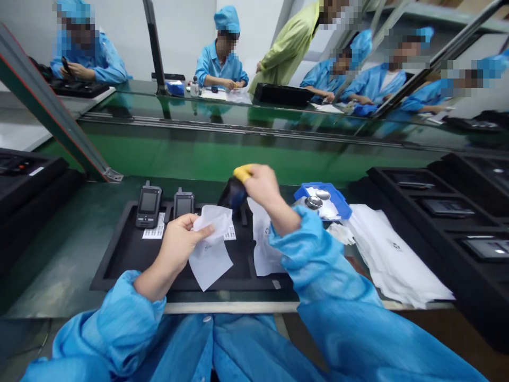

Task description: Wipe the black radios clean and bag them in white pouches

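Note:
My left hand [181,239] pinches a thin white plastic bag [210,263] between thumb and fingers, in front of a black tray [119,268]. Closed fingers of my right hand [263,185] are raised over the tray's far side. Something yellow [242,173] shows at those fingertips, and a blurred dark object [233,194] sits right below; I cannot make out either. Left of the bag, a handheld radio-like device [149,204] with a screen leans in the tray above a label sheet [154,231]. A similar device [184,203] stands beside it. Another white bag [265,246] lies under my right forearm.
A blue bin [338,200] with round metal lids stands right of the tray. Beside it lies a stack of white bags [392,249]. Black foam trays with devices [447,207] line the right; another dark tray [27,164] is at left. Several co-workers sit across the green bench.

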Demonstrator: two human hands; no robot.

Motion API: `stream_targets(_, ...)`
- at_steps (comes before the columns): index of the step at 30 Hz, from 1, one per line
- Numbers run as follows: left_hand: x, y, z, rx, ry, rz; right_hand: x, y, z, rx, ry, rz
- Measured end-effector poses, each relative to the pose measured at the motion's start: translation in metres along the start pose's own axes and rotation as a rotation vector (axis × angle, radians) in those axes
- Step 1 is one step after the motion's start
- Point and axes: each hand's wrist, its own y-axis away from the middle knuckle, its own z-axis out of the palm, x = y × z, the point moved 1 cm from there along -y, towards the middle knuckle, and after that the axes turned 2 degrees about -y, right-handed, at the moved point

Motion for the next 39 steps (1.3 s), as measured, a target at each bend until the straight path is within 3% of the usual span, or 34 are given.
stream_targets(3, 0.001, -0.001, 0.005, -0.009, -0.036, -0.026, -0.014, 0.013, -0.043, 0.360, -0.250, -0.240)
stream_targets(6, 0.000, -0.002, 0.010, -0.030, -0.082, -0.013, -0.030, 0.028, -0.066, 0.435, -0.415, -0.382)
stream_targets(10, 0.000, -0.001, 0.017, -0.069, -0.084, 0.026, -0.043, 0.045, -0.062, 0.466, -0.488, -0.473)
stream_targets(14, 0.003, 0.003, 0.020, -0.093, -0.036, 0.014, -0.039, 0.053, -0.049, 0.550, -0.559, -0.503)
stream_targets(28, -0.008, 0.000, 0.024, -0.139, 0.115, 0.003, -0.034, 0.065, -0.064, 0.544, -0.510, -0.496)
stream_targets(39, 0.003, 0.008, 0.028, -0.287, -0.131, 0.112, -0.043, 0.069, -0.059, 0.454, -0.452, -0.448)
